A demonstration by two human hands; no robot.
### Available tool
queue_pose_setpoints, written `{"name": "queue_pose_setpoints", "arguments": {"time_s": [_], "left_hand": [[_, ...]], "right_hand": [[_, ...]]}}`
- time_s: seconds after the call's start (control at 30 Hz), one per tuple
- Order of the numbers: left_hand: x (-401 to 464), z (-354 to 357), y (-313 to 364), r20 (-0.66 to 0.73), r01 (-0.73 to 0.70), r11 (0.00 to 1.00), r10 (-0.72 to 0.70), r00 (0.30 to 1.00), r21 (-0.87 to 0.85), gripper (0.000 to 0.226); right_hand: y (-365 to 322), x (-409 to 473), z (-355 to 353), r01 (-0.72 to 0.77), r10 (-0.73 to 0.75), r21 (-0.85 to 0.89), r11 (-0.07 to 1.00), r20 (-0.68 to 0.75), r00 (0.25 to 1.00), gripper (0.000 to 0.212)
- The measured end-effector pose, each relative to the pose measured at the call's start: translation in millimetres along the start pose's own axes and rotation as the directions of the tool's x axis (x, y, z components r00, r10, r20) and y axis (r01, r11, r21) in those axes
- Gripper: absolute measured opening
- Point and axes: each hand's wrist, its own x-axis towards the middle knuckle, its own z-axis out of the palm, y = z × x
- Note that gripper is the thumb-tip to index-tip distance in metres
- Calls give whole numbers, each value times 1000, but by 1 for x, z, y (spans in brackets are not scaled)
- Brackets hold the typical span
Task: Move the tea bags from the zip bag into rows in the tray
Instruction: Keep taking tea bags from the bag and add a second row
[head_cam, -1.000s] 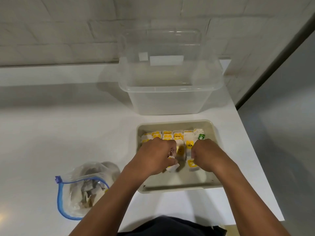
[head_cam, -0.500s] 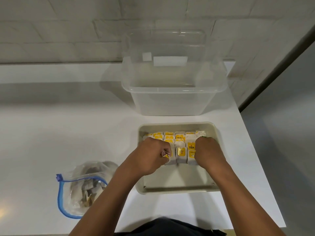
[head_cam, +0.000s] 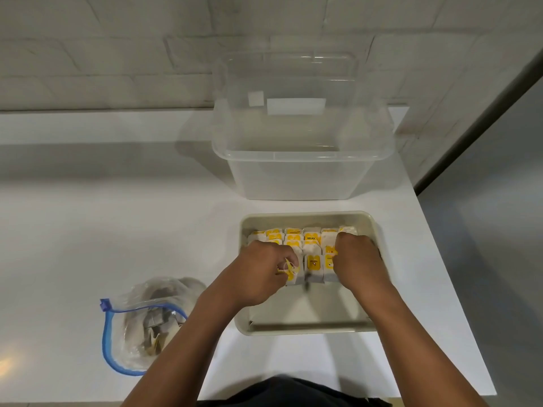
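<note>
zip bag [head_cam: 141,321] lies open-mouthed at left on the worktop [head_cam: 88,230], a clump of tea bags still inside, untouched. since a second ago both hands have pushed away from me, up the tray [head_cam: 305,329]; the loose front tea bags [head_cam: 313,265] i saw lying askew now stand packed against the back rows. i judge this row nearly squared, with the tray's near half bare for more. left hand [head_cam: 258,274]: fingers curled, pinching a yellow tag and string while knuckles press the row's left end. right hand [head_cam: 357,264]: fingers curled down over the row's right end; whether they pinch a bag or only press, i cannot tell. clear bin [head_cam: 299,160] beyond, idle.
</note>
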Motion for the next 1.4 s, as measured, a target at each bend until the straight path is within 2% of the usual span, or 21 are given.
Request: {"name": "queue_pose_setpoints", "arguments": {"time_s": [0.1, 0.2, 0.33, 0.47, 0.57, 0.7, 0.77, 0.83, 0.87, 0.97, 1.13, 1.27, 1.4], "left_hand": [[2, 1, -1, 5, 49, 997, -49, 999, -57, 23], [4, 0, 0, -17, 35, 996, -37, 999, -83, 15], [9, -4, 7, -35, 2, 988, -8, 999, -154, 10], [21, -6, 11, 36, 24, 956, -14, 999, -292, 11], [30, -5, 14, 67, 22, 949, -1, 998, -316, 13], [40, -2, 20, 65, 31, 953, -12, 998, -301, 14], [46, 0, 24, 68, 34, 961, -16, 998, -275, 13], [51, 2, 28, 94, 31, 972, -9, 995, -232, 12], [54, 2, 31, 107, 23, 978, -1, 994, -209, 12], [64, 8, 36, 144, -8, 987, 31, 989, -160, 14], [83, 22, 47, 216, -32, 993, 57, 975, -116, 12], [96, 32, 57, 216, -81, 994, 96, 972, -77, 14], [105, 45, 60, 258, -104, 994, 110, 960, -37, 13]], "right_hand": [[2, -6, 1, 10, 2, 91, 996, -126, 992, 22], [4, -18, -3, 62, -18, 250, 966, -175, 984, 21], [6, -40, -11, 169, -166, 509, 844, -53, 985, 17], [10, -54, -10, 142, -277, 662, 736, 103, 955, 20], [12, -57, -3, 103, -212, 676, 729, 80, 974, 5], [14, -58, 2, -5, -70, 729, 684, 73, 995, 25], [15, -58, 4, -25, -24, 754, 657, 54, 998, 22], [17, -59, 4, -25, -7, 728, 685, 41, 999, 10], [19, -61, 4, -20, -5, 676, 737, 35, 999, 6], [27, -70, -3, 12, -32, 449, 894, 37, 999, 18], [23, -81, -5, 105, -168, 340, 935, 163, 972, 38], [23, -82, 5, 102, -177, 309, 946, 225, 958, 33], [23, -81, 3, 112, -203, 355, 928, 228, 952, 34]]}}
